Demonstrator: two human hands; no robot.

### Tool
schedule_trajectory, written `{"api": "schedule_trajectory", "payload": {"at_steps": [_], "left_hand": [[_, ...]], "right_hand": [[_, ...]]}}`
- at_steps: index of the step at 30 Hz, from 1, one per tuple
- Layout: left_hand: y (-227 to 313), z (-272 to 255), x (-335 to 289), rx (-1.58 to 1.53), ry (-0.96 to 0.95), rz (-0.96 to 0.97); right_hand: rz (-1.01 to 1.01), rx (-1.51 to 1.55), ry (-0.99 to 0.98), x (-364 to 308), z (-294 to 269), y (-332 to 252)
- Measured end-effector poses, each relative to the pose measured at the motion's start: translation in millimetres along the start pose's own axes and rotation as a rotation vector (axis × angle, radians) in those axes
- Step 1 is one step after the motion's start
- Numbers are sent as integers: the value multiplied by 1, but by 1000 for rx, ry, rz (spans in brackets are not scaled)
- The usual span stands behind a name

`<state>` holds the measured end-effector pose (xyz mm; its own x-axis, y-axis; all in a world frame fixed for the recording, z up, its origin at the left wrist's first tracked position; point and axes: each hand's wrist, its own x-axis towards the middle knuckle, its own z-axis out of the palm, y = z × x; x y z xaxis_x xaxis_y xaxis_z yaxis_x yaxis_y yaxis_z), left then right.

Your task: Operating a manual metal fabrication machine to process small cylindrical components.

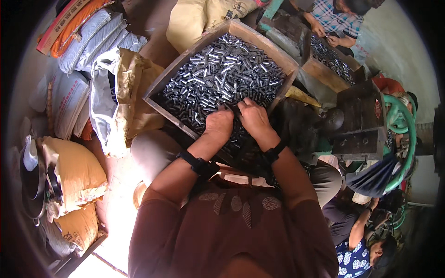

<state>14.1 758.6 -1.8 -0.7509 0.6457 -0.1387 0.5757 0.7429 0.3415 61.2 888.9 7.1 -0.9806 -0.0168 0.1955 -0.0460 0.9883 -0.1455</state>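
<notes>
A square wooden box (273, 41) in front of me is heaped with small, shiny metal sleeves (222, 69), many of them short and tube-shaped. Both of my hands are over its near part, close together. My left hand (219, 122) has its fingers curled inward and closed at the tips, which look dark. Just right of it, my right hand (254, 119) is bent in a pinch toward the left one. Whatever lies between the fingertips of either hand is too small and hidden to make out. Loose sleeves surround the fingers.
Sacks (127, 92) stand at the left, with a yellow one (187, 23) behind the box. To the right is a dark metal machine (359, 118) with a green wheel (410, 143). A co-worker (336, 21) handles parts at a second box (324, 76); another person (354, 255) sits lower right.
</notes>
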Motion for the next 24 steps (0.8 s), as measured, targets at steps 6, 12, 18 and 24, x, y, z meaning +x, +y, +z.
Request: {"api": "schedule_trajectory", "payload": {"at_steps": [6,12,18,24], "left_hand": [[-5,4,0,-222,102,-36],[-7,-5,1,-564,210,45],[1,-3,-4,-1166,-40,92],[16,-16,-29,-1872,-383,-111]], "right_hand": [[381,580,218,-18,-5,-2],[771,1298,174,-44,-35,-3],[800,1144,192,-65,-48,-4],[776,1291,276,-76,-62,-10]]}}
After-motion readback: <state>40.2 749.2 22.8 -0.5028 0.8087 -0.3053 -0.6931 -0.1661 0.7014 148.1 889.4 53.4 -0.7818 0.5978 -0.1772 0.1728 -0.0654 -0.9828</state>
